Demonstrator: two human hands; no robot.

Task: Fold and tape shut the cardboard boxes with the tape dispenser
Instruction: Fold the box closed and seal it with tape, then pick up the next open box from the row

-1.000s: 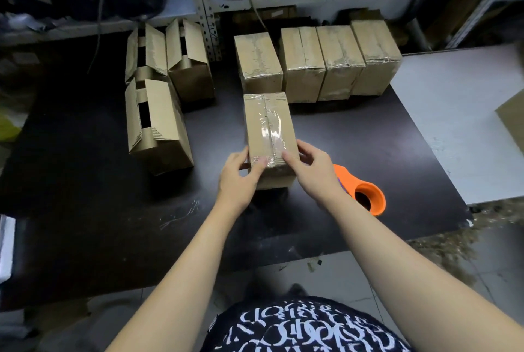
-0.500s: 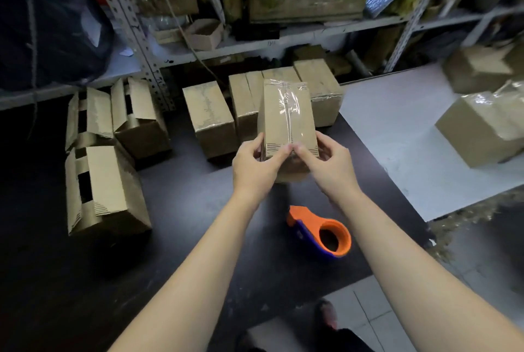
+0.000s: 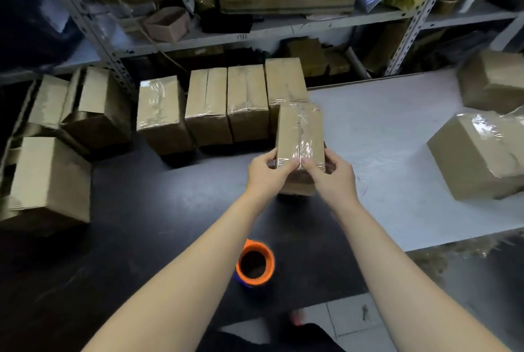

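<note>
Here we note bare dark worktop (image 3: 141, 210) across the lower left, and open white worktop (image 3: 382, 139) between the taped box (image 3: 300, 130) and two wrapped boxes (image 3: 476, 159) at the right edge. The taped box is centre-right, just beside the row of sealed boxes (image 3: 246, 102), with its long axis running up-frame and its taped face up. Left hand (image 3: 265, 173) and right hand (image 3: 331, 179) both grip its near end, thumbs on top, forearms extended. The tape dispenser (image 3: 255, 264) is at lower centre, between the forearms.

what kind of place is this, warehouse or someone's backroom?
Probably a small packing or stock room. A row of taped boxes stands on the dark table, an orange tape dispenser lies near its front edge, and slotted metal shelving behind is crammed with cartons and bags.
</note>
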